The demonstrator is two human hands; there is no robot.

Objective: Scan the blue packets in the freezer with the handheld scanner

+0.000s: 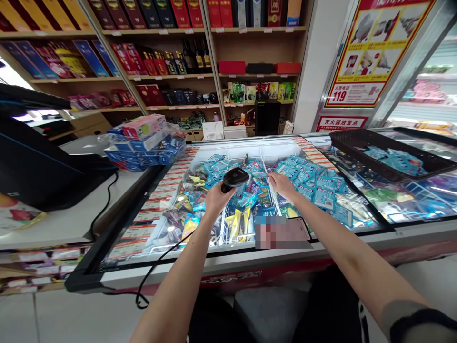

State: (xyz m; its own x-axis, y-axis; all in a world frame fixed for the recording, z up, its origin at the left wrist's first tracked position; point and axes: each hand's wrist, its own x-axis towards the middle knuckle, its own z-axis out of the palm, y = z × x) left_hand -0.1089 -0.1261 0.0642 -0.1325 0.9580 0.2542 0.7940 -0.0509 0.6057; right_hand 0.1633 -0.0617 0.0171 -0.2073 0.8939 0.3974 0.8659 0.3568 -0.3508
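A black handheld scanner (pixel 235 178) is gripped in my left hand (pixel 217 196), its head above the packs in the middle of the freezer. My right hand (pixel 280 185) is at a white wire divider (pixel 271 193), beside light-blue packs (pixel 303 174); its fingers are bent, and what they hold, if anything, is too small to make out. Yellow packs (pixel 238 223) lie in the wire basket below my hands. On the freezer's front edge rests a phone (pixel 299 228), partly blurred out. The scanner's black cable (pixel 160 259) hangs over the front left edge.
Boxes and blue plastic-wrapped packs (pixel 144 143) sit at the freezer's back left. A black machine (pixel 35 147) stands on the left counter (pixel 74 200). To the right, a dark basket (pixel 378 166) with light-blue packs rests on the freezer. Stocked shelves (pixel 164 76) line the back.
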